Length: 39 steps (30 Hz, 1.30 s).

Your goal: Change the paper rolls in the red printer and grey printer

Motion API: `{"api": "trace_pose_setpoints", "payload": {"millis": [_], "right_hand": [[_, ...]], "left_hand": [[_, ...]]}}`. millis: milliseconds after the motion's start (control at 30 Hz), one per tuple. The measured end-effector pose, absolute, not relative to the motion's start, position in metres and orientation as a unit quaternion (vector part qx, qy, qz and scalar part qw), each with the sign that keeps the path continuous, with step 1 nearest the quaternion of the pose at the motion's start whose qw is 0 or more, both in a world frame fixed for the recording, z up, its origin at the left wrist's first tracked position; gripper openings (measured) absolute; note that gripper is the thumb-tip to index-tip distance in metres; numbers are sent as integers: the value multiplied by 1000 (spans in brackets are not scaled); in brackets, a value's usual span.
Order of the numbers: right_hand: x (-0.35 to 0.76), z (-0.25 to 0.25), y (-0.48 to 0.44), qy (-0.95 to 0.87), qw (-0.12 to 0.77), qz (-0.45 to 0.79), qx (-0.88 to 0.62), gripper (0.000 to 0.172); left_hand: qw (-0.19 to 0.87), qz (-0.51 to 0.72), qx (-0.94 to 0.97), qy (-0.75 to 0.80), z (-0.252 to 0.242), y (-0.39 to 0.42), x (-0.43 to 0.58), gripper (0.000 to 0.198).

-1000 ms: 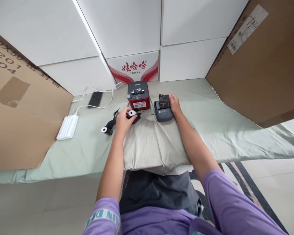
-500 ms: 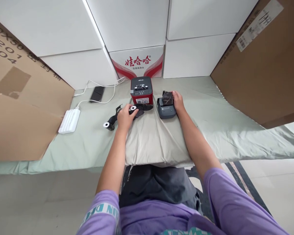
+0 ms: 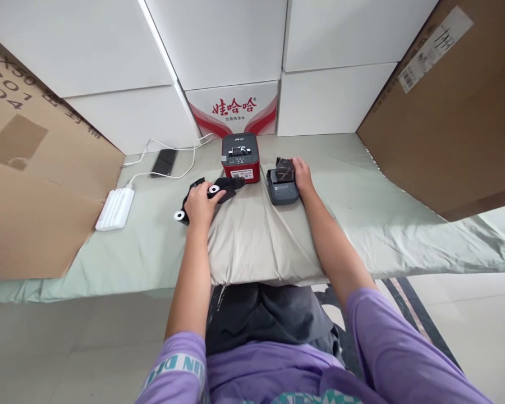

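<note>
My left hand [image 3: 200, 205] is closed around a roll of black paper [image 3: 214, 189] with a white core, its thumb on the near side. A second black roll with a white core [image 3: 179, 215] lies beside that hand, and loose black paper [image 3: 230, 183] trails to the right in front of a red and black printer [image 3: 240, 158]. My right hand [image 3: 303, 177] grips the right side of a small dark grey portable printer [image 3: 283, 192]. A piece of black marbled paper [image 3: 285, 169] stands up from its top, against my right fingertips.
Left of the rolls are a white power bank [image 3: 115, 209], its white cable [image 3: 164, 176] and a black phone [image 3: 164, 163]. Large cardboard boxes [image 3: 33, 191] flank the cloth-covered table [image 3: 252, 247]. White boxes [image 3: 324, 101] stand stacked along the back.
My left hand has moved left with the black roll, drawing the loose paper away from the red printer's front. My right hand stays at the portable printer.
</note>
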State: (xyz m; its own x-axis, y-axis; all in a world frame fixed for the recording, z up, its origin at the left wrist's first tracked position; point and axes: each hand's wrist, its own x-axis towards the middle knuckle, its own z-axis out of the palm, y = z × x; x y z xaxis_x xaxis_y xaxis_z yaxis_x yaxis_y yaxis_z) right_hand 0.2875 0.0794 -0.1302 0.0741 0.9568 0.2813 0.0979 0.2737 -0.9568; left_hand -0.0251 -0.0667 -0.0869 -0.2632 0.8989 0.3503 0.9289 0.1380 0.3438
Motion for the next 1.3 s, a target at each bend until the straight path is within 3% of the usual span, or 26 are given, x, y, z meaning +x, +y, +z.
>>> {"api": "trace_pose_setpoints", "payload": {"millis": [133, 367, 567, 733, 900, 1033, 1200, 1300], "right_hand": [[287, -132, 81, -563, 567, 384, -464, 72], [287, -132, 81, -569, 567, 381, -458, 67], [288, -131, 80, -570, 564, 378, -463, 67], [288, -133, 82, -565, 571, 386, -454, 67], [288, -132, 82, -558, 572, 386, -461, 69], [288, -131, 81, -550, 580, 396, -453, 66], [286, -128, 78, -551, 594, 402, -427, 61], [286, -126, 76, -541, 597, 420, -418, 63]], "left_hand": [[31, -249, -611, -751, -87, -66, -23, 32], [48, -280, -603, -745, -77, -71, -17, 46], [31, -319, -636, -702, -63, -84, 23, 41], [-84, -282, -761, -578, -82, -69, 83, 46], [-232, -348, -731, -539, -105, -17, 102, 64], [-326, -403, -687, -509, -113, 9, 98, 64], [-250, -397, -671, -574, -91, 3, 107, 40], [-138, -333, -641, -678, -65, 3, 120, 43]]}}
